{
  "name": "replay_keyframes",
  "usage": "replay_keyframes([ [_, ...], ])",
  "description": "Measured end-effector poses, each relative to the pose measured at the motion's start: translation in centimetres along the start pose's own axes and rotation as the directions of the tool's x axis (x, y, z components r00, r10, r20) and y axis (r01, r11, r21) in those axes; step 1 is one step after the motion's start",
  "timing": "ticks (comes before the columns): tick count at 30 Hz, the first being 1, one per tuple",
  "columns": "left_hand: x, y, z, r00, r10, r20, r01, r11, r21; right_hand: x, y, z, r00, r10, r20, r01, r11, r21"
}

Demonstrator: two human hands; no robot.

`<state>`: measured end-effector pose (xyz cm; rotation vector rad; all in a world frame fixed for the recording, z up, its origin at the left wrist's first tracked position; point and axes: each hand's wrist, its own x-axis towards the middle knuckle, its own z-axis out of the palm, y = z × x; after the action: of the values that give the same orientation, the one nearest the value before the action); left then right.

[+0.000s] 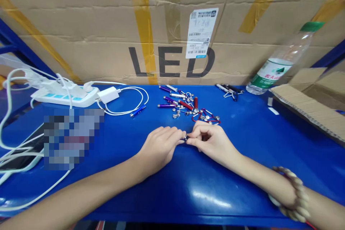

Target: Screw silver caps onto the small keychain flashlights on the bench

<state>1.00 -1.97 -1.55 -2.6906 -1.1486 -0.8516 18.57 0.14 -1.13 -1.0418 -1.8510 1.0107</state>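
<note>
My left hand (163,145) is closed, its fingers curled together over something mostly hidden. Between the two hands shows a small silvery metal piece (185,137), pinched by the thumb and forefinger of my right hand (210,139). Whether this piece joins what lies inside the left hand, I cannot tell. Just beyond the hands is a loose pile of slim metal tubes like mini flashlights: a purple tube (166,106), a red tube (196,103) and a silver tube (177,95) among them. Small carabiners (207,113) and button cells (176,115) lie mixed in.
A blue tube (138,110) lies beside white cables and a power strip (67,97) at left. Black tubes (231,89), a water bottle (277,64) and an open cardboard box (304,107) stand at right. A large carton (102,28) walls the back of the blue table (194,194).
</note>
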Motion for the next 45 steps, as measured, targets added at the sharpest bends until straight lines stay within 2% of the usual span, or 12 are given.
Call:
replay_keyframes([
  [6,0.2,0.0,-0.2,0.996,-0.077,-0.051,0.069,0.988,-0.138,0.2,-0.5,0.1,0.991,0.132,0.029,-0.135,0.983,0.125],
  [14,0.4,0.1,-0.5,0.988,-0.124,-0.093,0.109,0.982,-0.151,0.3,-0.9,-0.3,0.989,0.145,0.042,-0.149,0.98,0.13],
  [22,0.7,0.4,-1.1,0.994,-0.062,-0.093,0.052,0.994,-0.1,0.2,-1.3,-0.1,0.998,0.012,-0.061,-0.005,0.993,0.119],
  [26,0.8,0.2,-1.0,0.996,-0.079,-0.042,0.075,0.993,-0.089,0.5,-1.1,-0.3,0.987,-0.132,-0.096,0.127,0.99,-0.056],
  [29,0.8,0.0,-0.9,0.995,-0.103,-0.013,0.102,0.991,-0.088,0.6,-0.9,-0.7,0.963,-0.24,-0.124,0.21,0.953,-0.216],
  [32,0.8,-0.1,-0.8,0.987,-0.162,0.009,0.162,0.98,-0.114,0.8,-1.0,-1.1,0.942,-0.309,-0.129,0.265,0.924,-0.276],
  [37,0.9,0.1,-0.9,0.97,-0.229,0.083,0.241,0.95,-0.199,1.0,-1.0,-1.3,0.914,-0.404,-0.038,0.395,0.907,-0.146],
  [41,0.9,0.2,-1.0,0.961,-0.211,0.177,0.255,0.925,-0.283,1.0,-0.7,-1.6,0.931,-0.364,0.035,0.364,0.931,0.005],
  [45,0.9,0.2,-1.1,0.957,-0.158,0.241,0.24,0.901,-0.361,0.9,-0.5,-1.7,0.946,-0.318,0.064,0.315,0.948,0.049],
])
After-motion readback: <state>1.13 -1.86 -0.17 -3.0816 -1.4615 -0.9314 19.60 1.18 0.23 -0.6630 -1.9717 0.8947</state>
